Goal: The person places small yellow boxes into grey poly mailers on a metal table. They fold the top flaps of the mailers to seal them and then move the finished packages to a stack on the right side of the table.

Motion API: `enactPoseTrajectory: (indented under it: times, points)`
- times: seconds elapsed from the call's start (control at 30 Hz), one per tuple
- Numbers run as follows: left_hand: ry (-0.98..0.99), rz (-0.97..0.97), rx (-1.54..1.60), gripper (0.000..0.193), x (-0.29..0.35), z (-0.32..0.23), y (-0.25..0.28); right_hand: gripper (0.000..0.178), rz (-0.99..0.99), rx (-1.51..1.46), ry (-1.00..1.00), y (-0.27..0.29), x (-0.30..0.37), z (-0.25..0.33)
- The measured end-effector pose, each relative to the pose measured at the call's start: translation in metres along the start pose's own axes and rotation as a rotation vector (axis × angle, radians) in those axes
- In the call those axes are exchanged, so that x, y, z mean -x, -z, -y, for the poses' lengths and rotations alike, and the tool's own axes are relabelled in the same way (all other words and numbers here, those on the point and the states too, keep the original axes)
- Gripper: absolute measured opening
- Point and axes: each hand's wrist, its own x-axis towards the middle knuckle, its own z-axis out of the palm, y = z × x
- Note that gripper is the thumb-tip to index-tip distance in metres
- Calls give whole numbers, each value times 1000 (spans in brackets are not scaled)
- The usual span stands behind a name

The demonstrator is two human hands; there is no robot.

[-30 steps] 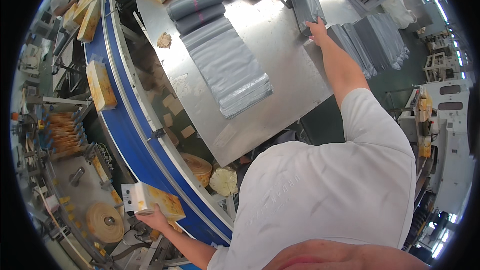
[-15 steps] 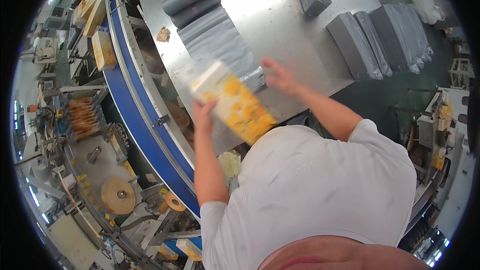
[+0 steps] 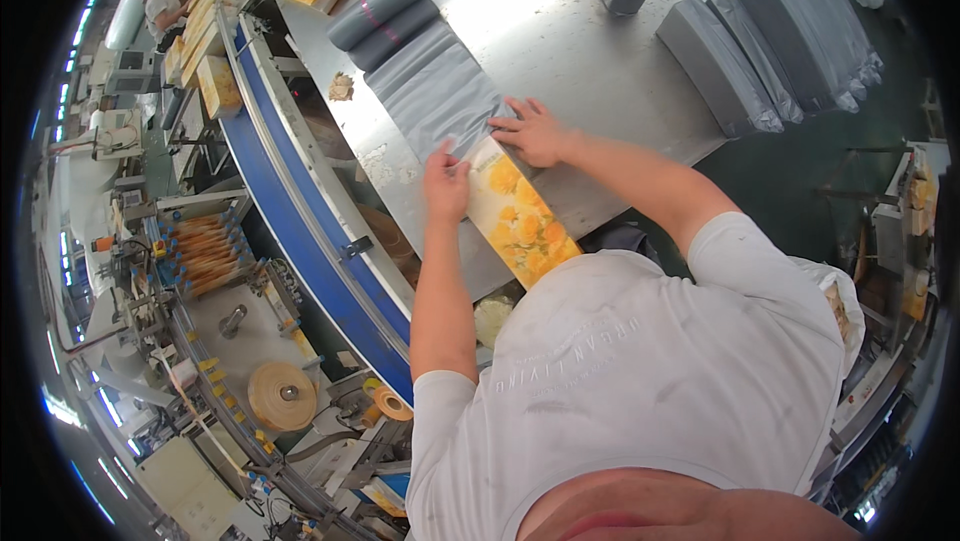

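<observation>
A rectangular pack with a yellow flower print point(image 3: 522, 226) lies at the table's near edge, its near end against my white shirt. Its far end meets the open-end edge of a flat grey plastic bag point(image 3: 435, 91) on top of a stack. My left hand point(image 3: 446, 184) is at the left of that meeting point, thumb and forefinger apart, fingertips slightly blurred by the bag's edge. Across from it, my right hand point(image 3: 535, 133) rests palm down with fingers spread, its fingertips on the bag's near right corner and its palm beside the pack's far end.
Grey rolls point(image 3: 375, 11) lie beyond the flat bags on the metal table point(image 3: 620, 81). Filled grey bags point(image 3: 720, 66) stand at the right. A blue conveyor point(image 3: 300, 211) runs along the left, with flower-print packs point(image 3: 218, 86) near its far end. A person point(image 3: 165, 6) is at the far left.
The pack has come down from my left hand and lies on the table's near edge. My left hand has let go of it and moved right; my right hand has moved to the bag's corner.
</observation>
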Motion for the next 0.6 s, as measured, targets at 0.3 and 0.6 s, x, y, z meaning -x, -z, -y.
enactPoseTrajectory:
  times: [0.3,0.6]
  points:
    - [184,36,-611,69,-22,-86,-14,82,-197,-177,97,31,28,12]
    - [-53,79,-18,59,76,3,-22,30,-399,-424,-152,-21,-4,0]
